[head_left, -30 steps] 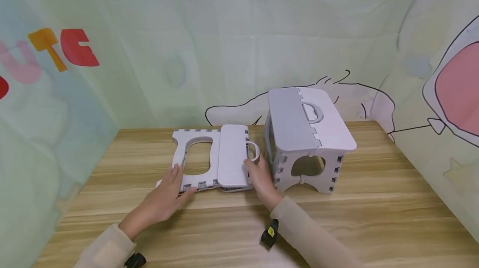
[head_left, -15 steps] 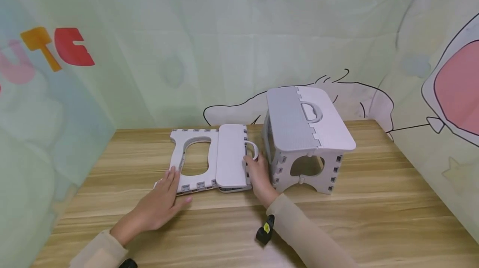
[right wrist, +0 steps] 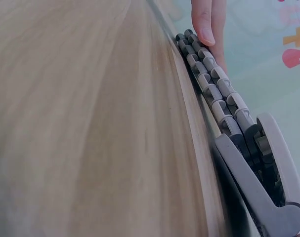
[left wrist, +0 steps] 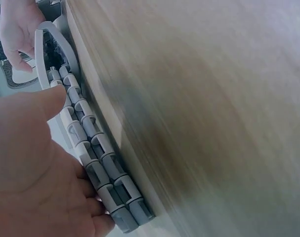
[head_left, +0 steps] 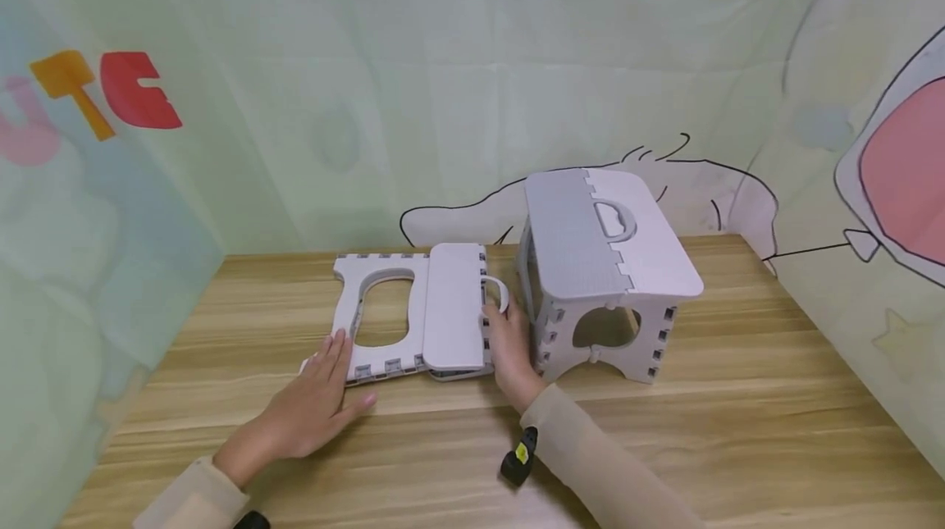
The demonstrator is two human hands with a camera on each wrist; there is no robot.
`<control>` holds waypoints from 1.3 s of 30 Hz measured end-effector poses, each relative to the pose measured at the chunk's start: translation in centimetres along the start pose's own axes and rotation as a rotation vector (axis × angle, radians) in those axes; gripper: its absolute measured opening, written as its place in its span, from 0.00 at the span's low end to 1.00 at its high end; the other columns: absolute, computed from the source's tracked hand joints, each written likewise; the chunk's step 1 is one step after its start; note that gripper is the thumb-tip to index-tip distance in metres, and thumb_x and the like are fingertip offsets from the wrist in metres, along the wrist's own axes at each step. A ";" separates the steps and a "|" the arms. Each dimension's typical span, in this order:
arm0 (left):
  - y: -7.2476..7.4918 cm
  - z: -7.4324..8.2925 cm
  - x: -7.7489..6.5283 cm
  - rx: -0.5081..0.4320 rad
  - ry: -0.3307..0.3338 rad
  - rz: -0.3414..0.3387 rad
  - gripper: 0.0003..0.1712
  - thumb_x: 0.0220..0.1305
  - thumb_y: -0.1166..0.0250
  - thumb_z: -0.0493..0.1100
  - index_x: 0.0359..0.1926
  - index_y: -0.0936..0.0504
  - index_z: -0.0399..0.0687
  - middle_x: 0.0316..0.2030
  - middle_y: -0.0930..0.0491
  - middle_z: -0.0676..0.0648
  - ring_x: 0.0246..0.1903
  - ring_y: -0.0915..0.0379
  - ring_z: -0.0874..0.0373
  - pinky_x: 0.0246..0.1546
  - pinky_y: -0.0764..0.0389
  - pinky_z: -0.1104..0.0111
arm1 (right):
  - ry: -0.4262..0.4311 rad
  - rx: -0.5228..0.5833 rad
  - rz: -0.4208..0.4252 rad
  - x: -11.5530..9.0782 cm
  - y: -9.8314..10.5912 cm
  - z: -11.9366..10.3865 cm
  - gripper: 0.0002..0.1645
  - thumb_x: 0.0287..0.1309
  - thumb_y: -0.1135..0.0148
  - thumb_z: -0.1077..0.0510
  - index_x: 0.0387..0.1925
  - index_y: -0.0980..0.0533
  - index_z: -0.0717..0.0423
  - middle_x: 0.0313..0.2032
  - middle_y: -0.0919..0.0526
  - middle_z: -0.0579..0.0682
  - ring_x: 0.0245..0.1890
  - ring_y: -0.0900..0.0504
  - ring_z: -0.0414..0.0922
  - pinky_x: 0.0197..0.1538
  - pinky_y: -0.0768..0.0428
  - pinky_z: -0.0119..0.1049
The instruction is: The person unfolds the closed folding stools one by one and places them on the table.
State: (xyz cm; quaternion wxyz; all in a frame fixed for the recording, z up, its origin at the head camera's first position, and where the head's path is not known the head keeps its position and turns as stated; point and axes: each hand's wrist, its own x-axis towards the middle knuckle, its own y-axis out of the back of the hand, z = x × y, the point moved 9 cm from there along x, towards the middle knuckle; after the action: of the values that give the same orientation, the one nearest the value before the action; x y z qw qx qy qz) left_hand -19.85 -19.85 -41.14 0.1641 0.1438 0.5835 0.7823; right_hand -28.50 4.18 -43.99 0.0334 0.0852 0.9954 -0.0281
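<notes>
A white folding stool [head_left: 454, 306] lies collapsed flat on the table, its leg frame with the oval opening to the left and its seat panel to the right. My left hand [head_left: 306, 398] rests on the near left corner of the leg frame, fingers straight and thumb spread away. My right hand [head_left: 509, 348] grips the stool's right side at its loop handle [head_left: 505, 293], thumb by the panel edge; the other fingers are partly hidden. In the left wrist view the hinge row [left wrist: 105, 163] runs beside my left palm. A fingertip touches the far end in the right wrist view.
A second folding stool [head_left: 576, 242], grey and white, stands unfolded just right of my right hand. The wooden table [head_left: 738, 430] extends in front and to both sides. A printed cloth backdrop [head_left: 443, 102] encloses the back and sides.
My left hand has slid slightly left along the stool's near corner, its thumb now off the edge. The right hand keeps its hold. The head view has shifted a little.
</notes>
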 end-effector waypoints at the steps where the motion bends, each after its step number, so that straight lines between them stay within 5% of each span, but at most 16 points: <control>1: 0.0 0.0 0.0 0.004 -0.004 0.007 0.50 0.74 0.45 0.59 0.70 0.51 0.16 0.72 0.55 0.21 0.72 0.59 0.28 0.70 0.48 0.40 | 0.000 0.011 -0.001 0.0 0.0 -0.1 0.35 0.67 0.52 0.59 0.74 0.41 0.60 0.70 0.35 0.60 0.66 0.34 0.52 0.72 0.40 0.49; 9: 0.1 -0.3 -0.2 0.002 0.003 0.000 0.50 0.75 0.47 0.59 0.72 0.53 0.18 0.73 0.57 0.23 0.72 0.60 0.29 0.69 0.47 0.40 | 0.018 0.072 -0.006 -0.1 -0.3 -1.2 0.43 0.68 0.50 0.59 0.77 0.56 0.64 0.76 0.48 0.61 0.73 0.43 0.51 0.73 0.42 0.45; 18: 0.5 -1.0 -0.7 -0.079 0.013 0.026 0.48 0.76 0.48 0.57 0.74 0.56 0.23 0.74 0.60 0.27 0.73 0.61 0.32 0.69 0.47 0.41 | 0.138 0.088 -0.041 -0.8 -1.0 -4.2 0.40 0.70 0.49 0.60 0.77 0.52 0.62 0.73 0.40 0.57 0.69 0.36 0.48 0.69 0.34 0.42; 29: 0.8 -2.1 -1.0 -0.192 0.053 0.037 0.47 0.77 0.50 0.57 0.77 0.61 0.30 0.77 0.63 0.32 0.74 0.64 0.35 0.70 0.50 0.40 | 0.316 0.048 -0.092 -1.5 -2.0 -8.0 0.37 0.69 0.49 0.63 0.76 0.47 0.62 0.73 0.41 0.60 0.72 0.39 0.45 0.68 0.36 0.31; 39: 0.9 -2.5 -1.3 -0.234 0.062 0.050 0.46 0.78 0.50 0.55 0.77 0.62 0.31 0.77 0.64 0.32 0.74 0.64 0.33 0.69 0.50 0.38 | 0.332 0.003 -0.084 -1.5 -2.4 -9.4 0.36 0.67 0.46 0.60 0.73 0.43 0.65 0.71 0.38 0.60 0.71 0.38 0.44 0.67 0.34 0.29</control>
State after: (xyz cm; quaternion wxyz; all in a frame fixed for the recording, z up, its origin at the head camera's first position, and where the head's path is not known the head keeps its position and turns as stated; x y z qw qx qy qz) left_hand -19.80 -22.86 -40.99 0.1419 0.1140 0.4891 0.8530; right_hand -27.97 2.18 -34.38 -0.1329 0.0470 0.9899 -0.0164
